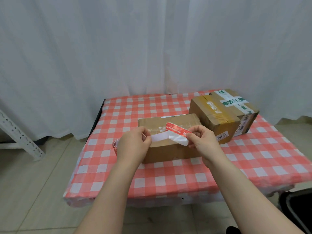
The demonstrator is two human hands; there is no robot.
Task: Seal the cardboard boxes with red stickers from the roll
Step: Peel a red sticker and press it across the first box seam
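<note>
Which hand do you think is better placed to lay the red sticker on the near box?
Likely the right hand: it pinches the red sticker over the near box; left hand holds backing.

Two bare hands: left hand (133, 144) and right hand (204, 139). Behind each, a bare forearm reaching back to the lower edge of the view: left forearm (108, 191), right forearm (244, 191). Uncovered from fingertips to as far behind the wrists as shown. Slim at the wrists, smooth, widening away from the hands. Nails too small to make out.
</note>
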